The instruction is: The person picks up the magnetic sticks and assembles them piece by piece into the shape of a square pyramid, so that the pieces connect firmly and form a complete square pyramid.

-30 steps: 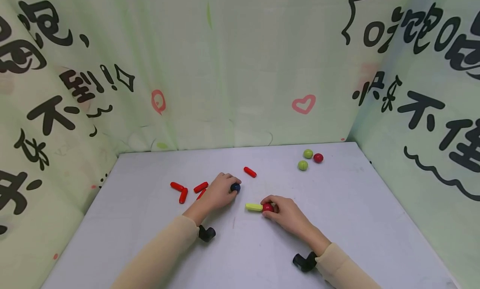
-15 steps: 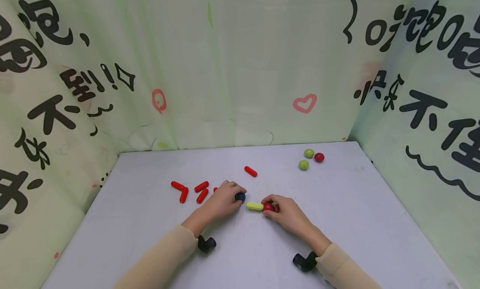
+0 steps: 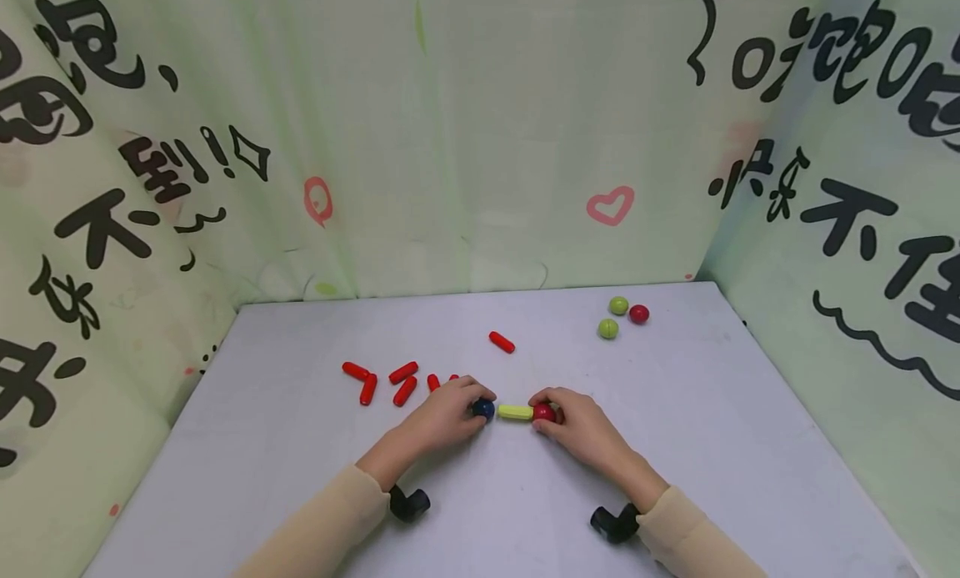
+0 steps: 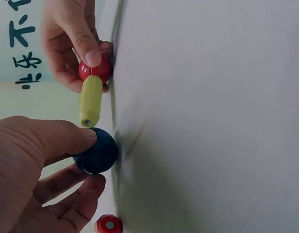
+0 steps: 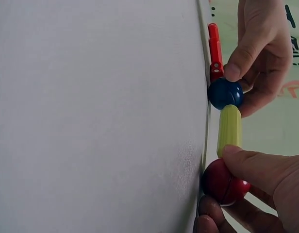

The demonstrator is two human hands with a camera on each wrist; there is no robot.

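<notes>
My left hand point(image 3: 450, 415) pinches a dark blue ball point(image 4: 97, 151) between thumb and fingers, low over the white table. A red ball point(image 5: 224, 181) is gripped by my right hand point(image 3: 577, 424), with its thumb on the near side. From that red ball a yellow-green ribbed rod point(image 3: 515, 412) points left, one end against the ball. The rod's other end, showing a small metal dot in the left wrist view, faces the blue ball right at its surface. Fingers partly cover both balls.
Several red rods point(image 3: 404, 391) lie left of and behind my left hand. Another red rod point(image 3: 502, 342) lies farther back on the white table point(image 3: 675, 444). Two green balls point(image 3: 608, 329) and a red ball point(image 3: 639, 314) sit at the back right. Printed curtains surround the table.
My left hand has moved toward me and slightly right with the blue ball, bringing it beside the rod's free end. More red rods show behind it. The right hand has shifted slightly right.
</notes>
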